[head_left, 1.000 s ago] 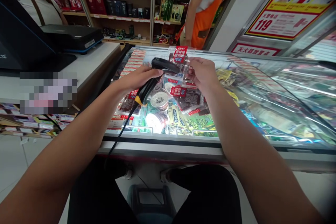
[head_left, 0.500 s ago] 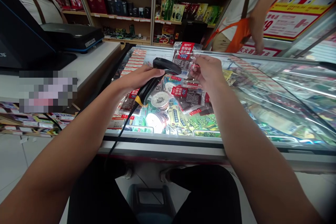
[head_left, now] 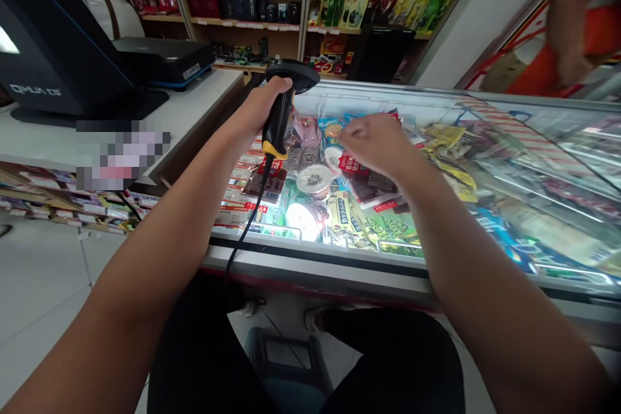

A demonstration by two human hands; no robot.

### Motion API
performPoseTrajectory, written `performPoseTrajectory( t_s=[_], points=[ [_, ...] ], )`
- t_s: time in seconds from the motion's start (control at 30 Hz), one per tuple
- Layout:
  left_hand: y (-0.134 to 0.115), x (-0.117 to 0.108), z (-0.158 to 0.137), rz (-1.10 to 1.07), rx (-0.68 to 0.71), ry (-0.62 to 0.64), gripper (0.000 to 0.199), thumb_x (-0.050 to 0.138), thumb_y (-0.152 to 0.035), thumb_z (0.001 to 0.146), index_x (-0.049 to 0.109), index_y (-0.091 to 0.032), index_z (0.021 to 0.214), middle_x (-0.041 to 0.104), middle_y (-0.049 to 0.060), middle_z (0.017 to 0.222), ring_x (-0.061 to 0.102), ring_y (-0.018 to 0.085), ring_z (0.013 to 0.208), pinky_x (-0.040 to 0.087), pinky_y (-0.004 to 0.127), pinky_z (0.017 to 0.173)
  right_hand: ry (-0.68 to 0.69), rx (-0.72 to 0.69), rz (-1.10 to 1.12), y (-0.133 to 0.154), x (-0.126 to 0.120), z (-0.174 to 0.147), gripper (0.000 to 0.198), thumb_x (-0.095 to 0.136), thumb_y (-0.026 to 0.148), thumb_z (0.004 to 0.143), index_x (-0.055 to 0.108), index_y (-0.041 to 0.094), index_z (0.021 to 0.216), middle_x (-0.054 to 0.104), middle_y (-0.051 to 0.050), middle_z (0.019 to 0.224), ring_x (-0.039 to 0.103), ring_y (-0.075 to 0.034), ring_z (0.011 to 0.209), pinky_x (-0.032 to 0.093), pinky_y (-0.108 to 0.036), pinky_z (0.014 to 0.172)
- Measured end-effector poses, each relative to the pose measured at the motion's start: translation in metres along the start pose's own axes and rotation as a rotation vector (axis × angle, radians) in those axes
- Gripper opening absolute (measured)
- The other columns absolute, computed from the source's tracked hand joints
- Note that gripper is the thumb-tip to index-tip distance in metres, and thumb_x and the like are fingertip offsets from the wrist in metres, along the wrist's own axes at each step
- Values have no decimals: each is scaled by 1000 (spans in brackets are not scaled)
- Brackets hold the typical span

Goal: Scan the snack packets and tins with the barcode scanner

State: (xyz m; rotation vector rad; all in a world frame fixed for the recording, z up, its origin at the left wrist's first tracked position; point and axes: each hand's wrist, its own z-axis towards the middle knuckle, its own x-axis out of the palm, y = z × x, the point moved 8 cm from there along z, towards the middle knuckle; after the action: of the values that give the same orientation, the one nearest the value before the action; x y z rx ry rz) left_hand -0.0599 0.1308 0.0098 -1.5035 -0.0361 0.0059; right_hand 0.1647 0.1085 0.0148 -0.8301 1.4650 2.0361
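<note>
My left hand (head_left: pixel 264 100) is wrapped round the grip of a black barcode scanner (head_left: pixel 277 119) with yellow trim, its head pointing right and its cord hanging toward me. My right hand (head_left: pixel 373 142) is closed, fingers curled, over dark snack packets with red labels (head_left: pixel 366 181). Whether it pinches anything is hidden. Behind its knuckles a red packet corner (head_left: pixel 395 114) shows. To the left, below the scanner, lies another dark red-labelled packet (head_left: pixel 266 182). Round white-lidded tubs (head_left: pixel 314 181) show between the packets.
A glass-topped display freezer (head_left: pixel 339 256) stretches before me to the right. At left a counter (head_left: pixel 194 103) bears a black monitor (head_left: pixel 72 58) and a flat black device (head_left: pixel 162 59). Shelves (head_left: pixel 252 27) line the back. Two people stand beyond, and a stool (head_left: pixel 291 362) is below me.
My right hand has lowered from the raised packet, which no longer shows clearly in its fingers. My left hand has lifted the scanner and turned it more upright. The view has shifted left.
</note>
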Motion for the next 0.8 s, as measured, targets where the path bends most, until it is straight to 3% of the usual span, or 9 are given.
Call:
performPoseTrajectory(
  t_s=[0.07,0.1,0.17,0.23,0.37,0.5,0.7,0.8],
  points=[
    [-3,-2,0,10,52,-23,32,58,-48,89,64,-17,85,66,3,78,66,17,71,46,23,59,259,-38,73,11,49,-12,18,71,33,95,77,18,86,73,-12,87,68,-26,80,57,-45,79],
    [-4,-2,0,9,63,-18,32,57,-48,89,64,-17,84,65,3,77,65,16,68,46,24,58,318,-98,63,19,67,-17,22,71,38,95,79,18,101,75,-15,104,70,-29,91,58,-48,85],
    [-4,-1,-1,5,62,2,31,57,-48,89,63,-18,83,64,3,75,63,16,66,45,25,56,289,-249,-68,34,88,-25,53,77,48,89,71,19,132,67,-18,137,62,-39,122,51,-56,103],
    [-5,0,-1,2,60,9,31,57,-49,90,63,-19,83,64,3,74,63,16,66,45,25,56,280,-304,-186,40,102,-27,81,82,56,83,58,17,150,56,-21,150,49,-46,138,43,-61,111],
    [-5,1,-1,-7,51,33,32,59,-49,90,63,-18,85,67,4,78,63,16,69,47,27,58,360,-226,-233,39,115,-21,91,85,60,78,57,13,150,52,-24,150,46,-47,141,46,-58,110],
    [-5,1,1,-24,50,14,31,59,-48,90,64,-18,83,65,5,77,64,16,67,46,26,55,379,-77,-160,31,114,-14,83,91,52,73,63,12,139,59,-24,142,58,-43,129,52,-54,101],
    [-6,4,-1,-52,51,13,28,58,-46,89,63,-18,85,63,3,75,68,16,70,47,22,56,292,1,63,24,103,-14,14,71,26,96,71,17,107,74,-16,117,70,-30,108,56,-46,95],
    [-6,7,-3,-66,26,25,30,59,-48,87,63,-18,85,64,4,73,67,17,68,48,22,54,220,78,267,17,82,-11,8,63,21,100,67,18,107,74,-14,110,73,-25,90,61,-43,81]
  ],
)
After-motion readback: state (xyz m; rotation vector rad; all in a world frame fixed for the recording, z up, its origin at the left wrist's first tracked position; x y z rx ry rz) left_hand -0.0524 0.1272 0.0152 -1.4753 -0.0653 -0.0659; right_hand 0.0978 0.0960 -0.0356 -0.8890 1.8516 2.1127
